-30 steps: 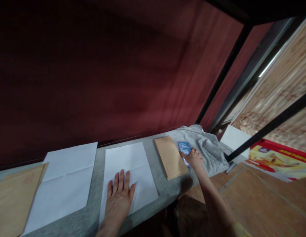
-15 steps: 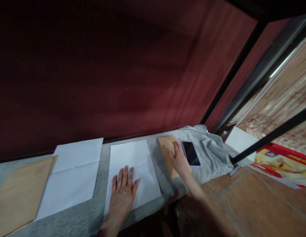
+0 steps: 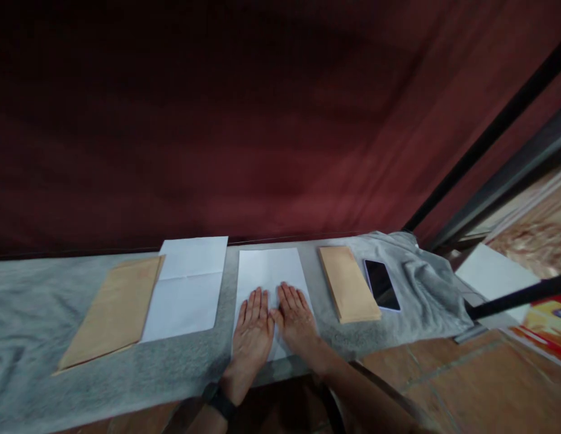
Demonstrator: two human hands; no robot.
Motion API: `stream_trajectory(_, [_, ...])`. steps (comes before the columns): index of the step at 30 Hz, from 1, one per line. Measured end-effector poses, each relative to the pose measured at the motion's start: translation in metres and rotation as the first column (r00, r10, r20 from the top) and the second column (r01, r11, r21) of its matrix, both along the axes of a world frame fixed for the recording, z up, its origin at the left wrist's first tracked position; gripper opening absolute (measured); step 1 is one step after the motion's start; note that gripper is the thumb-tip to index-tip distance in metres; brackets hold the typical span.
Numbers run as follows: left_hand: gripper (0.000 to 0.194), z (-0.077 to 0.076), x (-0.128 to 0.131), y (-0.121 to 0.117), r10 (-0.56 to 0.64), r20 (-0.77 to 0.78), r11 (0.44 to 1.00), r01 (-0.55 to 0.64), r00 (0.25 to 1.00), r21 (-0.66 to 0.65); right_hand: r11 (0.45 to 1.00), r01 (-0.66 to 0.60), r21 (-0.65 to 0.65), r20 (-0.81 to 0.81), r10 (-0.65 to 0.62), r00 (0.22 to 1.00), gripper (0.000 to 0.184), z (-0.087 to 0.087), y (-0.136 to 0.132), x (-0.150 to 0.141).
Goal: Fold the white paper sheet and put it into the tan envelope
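Note:
Both palms lie flat on a white sheet of paper (image 3: 270, 264) on the grey cloth. My left hand (image 3: 253, 328) rests on its left side, fingers stretched out, with a dark watch (image 3: 219, 401) at the wrist. Beside it my right hand (image 3: 296, 319) presses on the right side, its fingers also extended and the thumbs touching or nearly so. To the right lies a stack of small brown envelopes (image 3: 349, 283). Left of the hands is another white sheet of paper (image 3: 185, 301) with a crosswise crease, partly under a large brown envelope (image 3: 112, 307).
A phone (image 3: 382, 285) with a dark screen lies right of the small envelopes. Grey cloth (image 3: 190, 361) covers the long narrow surface and bunches up at its right end. Behind stands a dark red wall (image 3: 262, 150). Black metal bars (image 3: 488, 138) cross the right side above the tiled floor (image 3: 483, 386).
My right hand has left the small brown envelopes and come down beside my left hand on the white sheet. The view has swung to the right.

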State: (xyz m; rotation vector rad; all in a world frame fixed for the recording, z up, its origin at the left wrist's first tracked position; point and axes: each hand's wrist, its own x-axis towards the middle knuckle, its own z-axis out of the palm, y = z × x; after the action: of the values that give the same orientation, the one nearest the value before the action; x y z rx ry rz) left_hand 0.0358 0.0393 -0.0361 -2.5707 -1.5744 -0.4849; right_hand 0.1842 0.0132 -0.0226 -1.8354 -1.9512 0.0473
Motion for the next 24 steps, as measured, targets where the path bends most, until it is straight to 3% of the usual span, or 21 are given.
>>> stream_trajectory(13, [0.060,0.016,-0.023,-0.004,0.217,0.106,0.976,-0.214,0.970,-0.037,0.971,0.235,-0.041,0.033,-0.234,0.972,0.063,0.002,-0.005,0.034])
stream_trajectory(16, [0.059,0.021,-0.014,-0.012,0.135,0.090,0.990,-0.138,0.987,0.022,0.988,0.152,0.001,0.003,-0.152,0.988,0.060,0.007,-0.008,0.023])
stream_trajectory(20, [0.063,0.011,0.002,-0.024,-0.086,0.020,0.994,0.085,0.996,0.062,0.991,-0.127,0.032,0.000,0.127,0.992,0.057,0.006,-0.018,-0.004])
stream_trajectory(24, [0.073,-0.003,0.003,-0.028,-0.090,-0.012,0.991,0.090,0.996,0.103,0.981,-0.169,0.090,0.077,0.163,0.984,0.056,-0.003,-0.026,-0.010])
